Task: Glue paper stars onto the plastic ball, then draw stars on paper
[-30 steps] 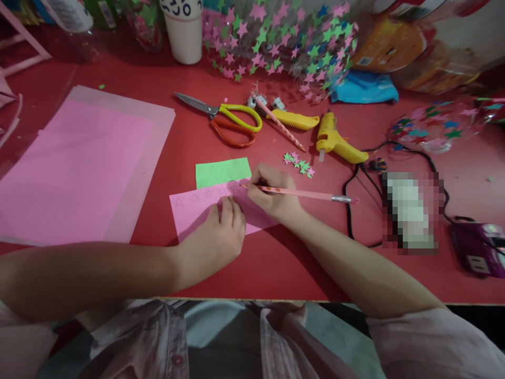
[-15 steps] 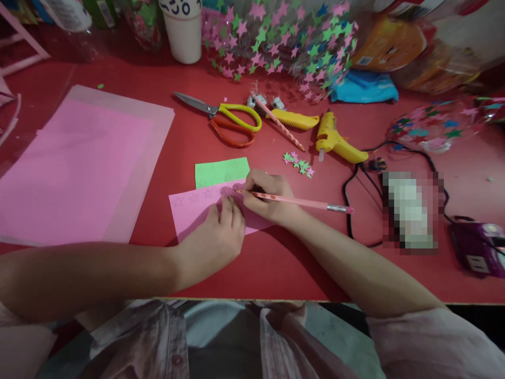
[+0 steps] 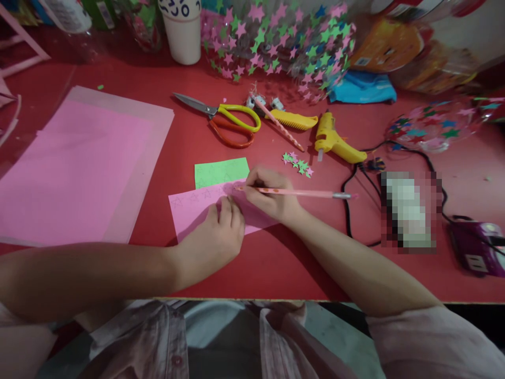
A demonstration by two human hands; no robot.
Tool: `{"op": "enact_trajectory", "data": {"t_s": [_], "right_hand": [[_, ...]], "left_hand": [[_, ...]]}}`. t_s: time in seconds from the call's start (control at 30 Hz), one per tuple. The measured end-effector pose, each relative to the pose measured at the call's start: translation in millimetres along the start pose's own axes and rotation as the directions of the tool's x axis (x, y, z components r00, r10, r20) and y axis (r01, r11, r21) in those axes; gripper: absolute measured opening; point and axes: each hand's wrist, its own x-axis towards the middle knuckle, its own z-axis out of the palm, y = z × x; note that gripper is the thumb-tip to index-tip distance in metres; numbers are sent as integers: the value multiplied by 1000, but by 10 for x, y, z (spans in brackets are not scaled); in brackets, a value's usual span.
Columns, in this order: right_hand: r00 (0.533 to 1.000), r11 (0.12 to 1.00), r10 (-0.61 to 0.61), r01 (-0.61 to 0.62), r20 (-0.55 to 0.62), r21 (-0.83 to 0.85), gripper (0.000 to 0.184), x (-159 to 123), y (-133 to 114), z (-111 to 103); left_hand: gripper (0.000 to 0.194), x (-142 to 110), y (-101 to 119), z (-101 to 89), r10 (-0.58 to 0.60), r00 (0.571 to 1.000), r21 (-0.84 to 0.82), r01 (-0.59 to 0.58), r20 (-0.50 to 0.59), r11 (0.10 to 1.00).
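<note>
My right hand (image 3: 272, 193) grips a pink pencil (image 3: 307, 193) with a metal ferrule and eraser end. Its tip rests at the upper edge of a pink paper piece (image 3: 189, 216), beside a row of several drawn stars. My left hand (image 3: 216, 234) lies on that paper with fingers stretched out flat, holding no object. Partly beneath the pink piece is a green paper piece (image 3: 221, 171) with faint pencilled stars. Part of the pink piece is hidden by both hands.
Scissors (image 3: 221, 116), a spotted pencil (image 3: 280, 126), a yellow cutter (image 3: 295, 120), a glue gun (image 3: 335, 139) and small cut stars (image 3: 298, 164) lie beyond my hands. Large pink sheets (image 3: 87, 168) are at left. A black cord (image 3: 346, 210) and a purple box (image 3: 477, 247) sit at right.
The pencil in my right hand has shifted slightly left along the star row, its eraser end dipping and rising again. My left hand stays in place on the paper.
</note>
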Motion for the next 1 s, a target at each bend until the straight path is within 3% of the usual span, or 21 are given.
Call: {"op": "enact_trajectory", "data": {"t_s": [0.1,0.23,0.43,0.7,1.0], "right_hand": [[986,973,154,-140,-64,183,20,24,-18,-17],[974,936,224,-214,-7,278,19,26,-31,-10],[992,984,56,-74,114,160,7,-29,-86,-15],[998,999,45,-45,38,21,12,3,-19,-75],[993,1000,-2,2,114,-7,13,7,12,-90]], "left_hand": [[38,-5,0,-8,-3,1000,0,3,7,1000],[35,-11,-7,-19,-37,999,8,37,-1,999],[33,-2,-39,-41,-62,997,65,60,39,996],[39,-7,-43,-29,0,999,38,-1,44,999],[39,-13,-27,-9,-7,1000,39,7,-7,999]]}}
